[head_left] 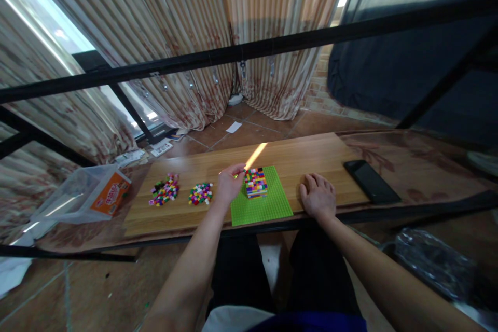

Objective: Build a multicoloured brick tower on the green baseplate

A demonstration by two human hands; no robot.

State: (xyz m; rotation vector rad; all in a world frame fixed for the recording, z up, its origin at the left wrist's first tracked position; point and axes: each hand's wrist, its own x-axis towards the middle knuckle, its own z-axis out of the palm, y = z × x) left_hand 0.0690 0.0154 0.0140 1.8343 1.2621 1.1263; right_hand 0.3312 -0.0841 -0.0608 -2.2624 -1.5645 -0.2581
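Note:
My left hand (230, 184) is at the left side of a block of stacked multicoloured toy bricks (256, 182), its thumb and fingertips pinched together by the block's far left corner. Whatever the pinch holds is too small to make out. The brick block rises from a green studded baseplate (278, 202) near the board's front edge. To the right of the baseplate, my right hand (319, 197) lies palm down on the wooden board (311, 153), fingers stretched out and holding nothing.
Two piles of loose bricks, a nearer pile (201, 193) and a farther pile (165, 190), lie left on the board. A clear plastic box (73, 192) with an orange label stands beyond them. A black phone (371, 181) rests at the right. A black metal bar (257, 52) crosses behind.

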